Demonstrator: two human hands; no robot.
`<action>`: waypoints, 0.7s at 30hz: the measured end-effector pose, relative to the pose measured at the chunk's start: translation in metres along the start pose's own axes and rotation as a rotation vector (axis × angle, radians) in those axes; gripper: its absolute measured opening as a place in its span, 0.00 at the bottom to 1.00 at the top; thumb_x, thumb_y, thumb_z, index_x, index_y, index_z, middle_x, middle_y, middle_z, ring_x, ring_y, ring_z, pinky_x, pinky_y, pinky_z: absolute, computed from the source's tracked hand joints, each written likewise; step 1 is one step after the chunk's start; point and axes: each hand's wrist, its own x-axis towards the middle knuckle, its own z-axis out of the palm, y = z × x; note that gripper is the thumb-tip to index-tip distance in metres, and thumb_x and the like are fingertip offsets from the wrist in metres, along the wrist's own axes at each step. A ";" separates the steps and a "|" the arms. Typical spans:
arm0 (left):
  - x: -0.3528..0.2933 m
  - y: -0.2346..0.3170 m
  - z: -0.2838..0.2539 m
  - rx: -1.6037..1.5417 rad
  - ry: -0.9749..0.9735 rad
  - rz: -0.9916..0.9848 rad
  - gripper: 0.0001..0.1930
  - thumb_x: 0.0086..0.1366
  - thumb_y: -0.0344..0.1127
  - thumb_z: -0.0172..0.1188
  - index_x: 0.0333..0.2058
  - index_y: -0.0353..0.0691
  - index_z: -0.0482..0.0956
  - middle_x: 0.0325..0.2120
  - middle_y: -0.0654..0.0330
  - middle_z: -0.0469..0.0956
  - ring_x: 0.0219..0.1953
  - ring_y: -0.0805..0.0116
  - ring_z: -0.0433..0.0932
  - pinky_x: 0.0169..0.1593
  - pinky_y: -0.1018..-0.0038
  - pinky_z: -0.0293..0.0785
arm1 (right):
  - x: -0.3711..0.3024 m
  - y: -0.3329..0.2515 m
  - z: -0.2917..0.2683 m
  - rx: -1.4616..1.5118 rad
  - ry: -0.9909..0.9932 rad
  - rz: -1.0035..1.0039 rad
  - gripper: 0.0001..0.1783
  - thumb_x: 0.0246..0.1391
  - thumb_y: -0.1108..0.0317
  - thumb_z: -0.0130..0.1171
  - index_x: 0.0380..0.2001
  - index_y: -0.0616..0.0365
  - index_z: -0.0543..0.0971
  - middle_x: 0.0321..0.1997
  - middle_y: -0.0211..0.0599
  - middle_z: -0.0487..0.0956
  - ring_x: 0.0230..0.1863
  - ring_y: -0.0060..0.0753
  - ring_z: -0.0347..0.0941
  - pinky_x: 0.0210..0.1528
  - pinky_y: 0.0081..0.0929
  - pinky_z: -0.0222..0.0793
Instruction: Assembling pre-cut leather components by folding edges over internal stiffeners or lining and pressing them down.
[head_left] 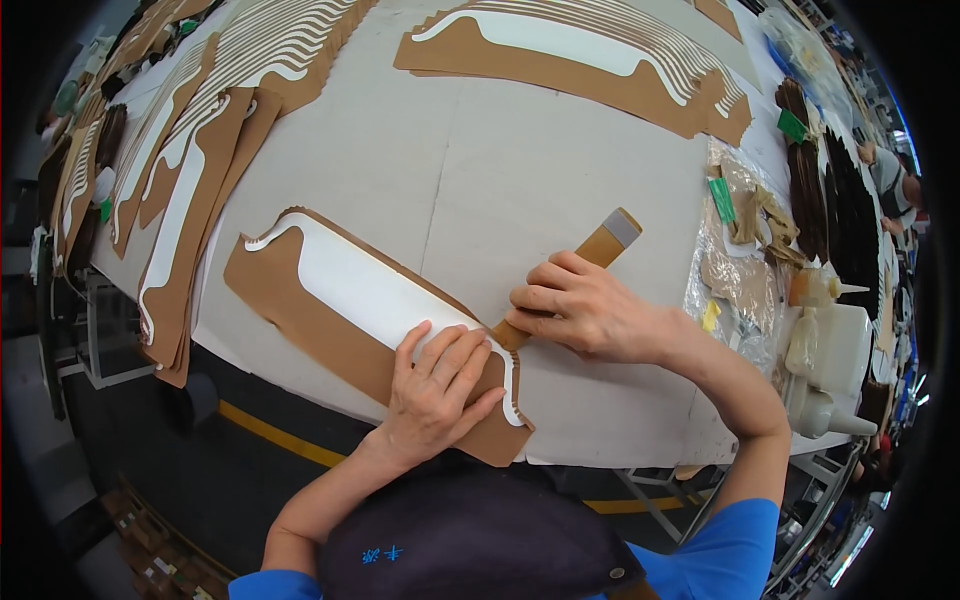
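Note:
In front of me lies a brown, leather-like cut piece with a white backing panel on it. It slants down from left to right. My left hand lies on its right part, fingers stretched out over the white panel and the brown border. My right hand is closed around a flat brown bar-shaped tool with a grey end pointing away from me. The tool's lower end touches the upper right edge of the piece, where the brown border is notched and narrow. My palm and fingers hide the middle of the tool.
Rows of overlapping brown-and-white pieces lie at the far side and on the left. To the right are a clear plastic bag with brown scraps, white squeeze bottles and dark strips. The table's near edge runs before my body.

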 end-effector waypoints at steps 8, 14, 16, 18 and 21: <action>-0.007 -0.015 0.001 -0.088 0.092 -0.197 0.18 0.62 0.26 0.69 0.51 0.27 0.83 0.57 0.48 0.77 0.60 0.46 0.77 0.61 0.51 0.77 | 0.021 0.015 0.004 0.013 0.008 -0.066 0.15 0.50 0.71 0.63 0.44 0.60 0.83 0.48 0.34 0.77 0.50 0.36 0.72 0.54 0.35 0.69; 0.005 -0.023 -0.020 0.127 0.108 -0.092 0.17 0.61 0.21 0.68 0.49 0.29 0.84 0.55 0.50 0.79 0.56 0.48 0.80 0.57 0.59 0.81 | 0.039 0.024 0.008 0.025 -0.002 -0.090 0.16 0.50 0.72 0.63 0.44 0.60 0.84 0.50 0.34 0.77 0.51 0.37 0.73 0.55 0.35 0.68; 0.003 -0.029 -0.021 0.047 0.135 -0.125 0.17 0.60 0.23 0.70 0.49 0.31 0.84 0.54 0.52 0.79 0.56 0.50 0.80 0.59 0.57 0.79 | 0.047 0.028 0.010 0.024 -0.015 -0.092 0.16 0.50 0.72 0.64 0.45 0.60 0.84 0.50 0.34 0.78 0.51 0.37 0.73 0.55 0.35 0.68; 0.000 -0.038 -0.018 -0.022 0.173 -0.201 0.17 0.60 0.25 0.71 0.48 0.33 0.85 0.54 0.53 0.79 0.57 0.51 0.79 0.61 0.54 0.76 | 0.057 0.030 0.009 0.020 -0.013 -0.107 0.16 0.50 0.72 0.64 0.44 0.60 0.84 0.50 0.34 0.78 0.51 0.37 0.73 0.55 0.35 0.68; -0.004 -0.056 -0.017 -0.108 0.214 -0.298 0.17 0.59 0.28 0.73 0.48 0.35 0.85 0.53 0.54 0.79 0.58 0.52 0.78 0.62 0.50 0.75 | 0.073 0.036 0.013 0.034 -0.001 -0.118 0.15 0.51 0.71 0.64 0.44 0.60 0.85 0.50 0.34 0.78 0.51 0.37 0.73 0.55 0.36 0.68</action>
